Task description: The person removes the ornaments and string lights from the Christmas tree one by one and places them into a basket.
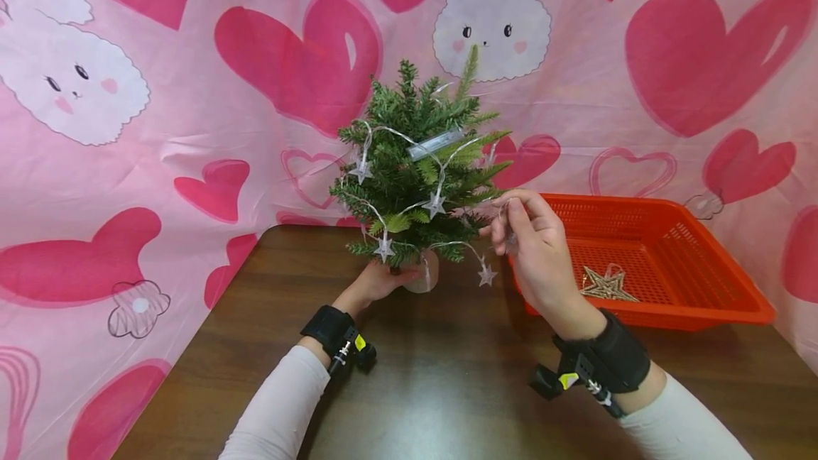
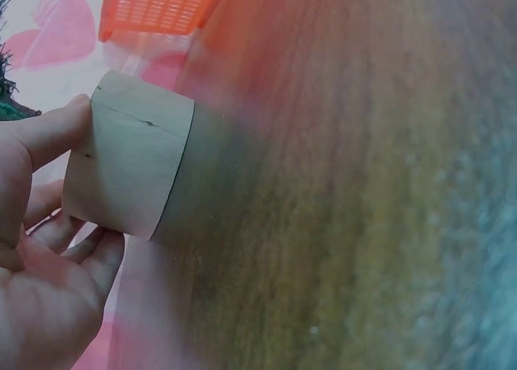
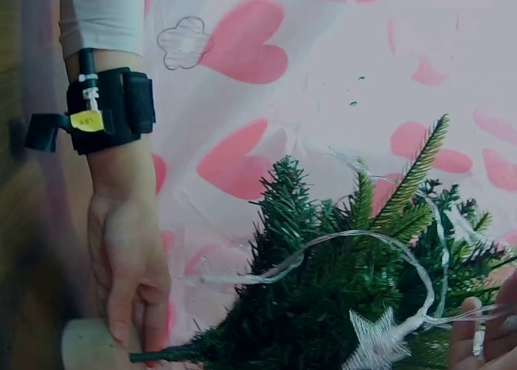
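Note:
A small artificial Christmas tree [image 1: 409, 108] stands on the table in a pale round base [image 2: 133, 160]. My left hand [image 1: 377, 282] grips this base from the left, thumb on one side and fingers on the other in the left wrist view. A clear string light [image 1: 394, 132] with star-shaped bulbs [image 1: 436, 204] loops over the branches. Its clear rectangular case [image 1: 436, 144] rests among the upper branches. Right of the tree, my right hand [image 1: 540, 250] pinches a strand of the string light between thumb and fingers. One star [image 1: 486, 275] dangles beside the base.
An orange plastic basket [image 1: 728, 289] sits on the right of the brown wooden table [image 1: 268, 346], close to my right hand. Inside it lies a gold glitter star [image 1: 608, 284]. A pink cloth with hearts and rabbits [image 1: 192, 126] hangs behind.

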Available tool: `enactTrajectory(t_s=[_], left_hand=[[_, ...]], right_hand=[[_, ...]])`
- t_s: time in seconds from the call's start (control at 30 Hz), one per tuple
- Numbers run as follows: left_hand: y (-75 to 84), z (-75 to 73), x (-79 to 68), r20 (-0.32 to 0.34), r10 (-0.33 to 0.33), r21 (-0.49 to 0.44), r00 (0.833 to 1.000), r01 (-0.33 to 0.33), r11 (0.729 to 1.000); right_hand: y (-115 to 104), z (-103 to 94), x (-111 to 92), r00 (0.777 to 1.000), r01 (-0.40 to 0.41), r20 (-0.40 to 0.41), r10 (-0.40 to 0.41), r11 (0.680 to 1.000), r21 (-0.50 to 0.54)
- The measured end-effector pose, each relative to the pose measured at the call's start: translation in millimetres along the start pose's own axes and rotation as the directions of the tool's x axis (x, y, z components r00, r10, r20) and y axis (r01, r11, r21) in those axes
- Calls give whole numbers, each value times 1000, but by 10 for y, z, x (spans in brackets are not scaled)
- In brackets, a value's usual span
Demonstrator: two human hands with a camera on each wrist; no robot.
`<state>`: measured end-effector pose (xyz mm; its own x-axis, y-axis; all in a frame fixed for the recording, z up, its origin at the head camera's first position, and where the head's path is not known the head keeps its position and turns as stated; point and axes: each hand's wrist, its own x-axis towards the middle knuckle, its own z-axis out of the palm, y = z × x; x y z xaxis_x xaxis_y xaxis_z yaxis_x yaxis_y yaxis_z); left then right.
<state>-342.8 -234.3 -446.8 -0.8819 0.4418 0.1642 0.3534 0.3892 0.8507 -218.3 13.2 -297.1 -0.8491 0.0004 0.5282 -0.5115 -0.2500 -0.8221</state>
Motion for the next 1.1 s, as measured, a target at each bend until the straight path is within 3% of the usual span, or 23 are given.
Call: enactTrajectory(t_s=[0.13, 0.23, 0.37, 0.47, 0.6, 0.7, 0.83, 1.1], left_hand=[[4, 17, -3, -27, 30, 4, 999, -30, 1000], [19, 33, -18, -49, 28, 14, 998, -28, 1000], [43, 55, -42, -67, 4, 18, 998, -3, 1000], [50, 69, -52, -83, 20, 10, 996, -20, 1000], [42, 82, -56, -110, 48, 31, 993, -45, 999], [35, 87, -62, -120, 60, 63, 991, -52, 997], [33, 88, -61, -126, 58, 64, 990, -50, 997], [16, 118, -58, -157, 35, 55, 987, -26, 998]], right_hand=[[-45, 8, -2, 998, -57, 30, 62, 987, -149], [-53, 12, -20, 993, -53, 82, 87, 936, -348], [-40, 31, -60, 984, 36, 160, 83, 782, -623], [-33, 63, -82, 977, 103, 202, 74, 665, -740], [-32, 101, -90, 973, 156, 224, 54, 559, -814], [-32, 113, -90, 972, 170, 227, 56, 500, -849], [-30, 111, -83, 968, 180, 240, 73, 462, -868], [7, 95, -72, 960, 240, 279, 21, 453, -859]])
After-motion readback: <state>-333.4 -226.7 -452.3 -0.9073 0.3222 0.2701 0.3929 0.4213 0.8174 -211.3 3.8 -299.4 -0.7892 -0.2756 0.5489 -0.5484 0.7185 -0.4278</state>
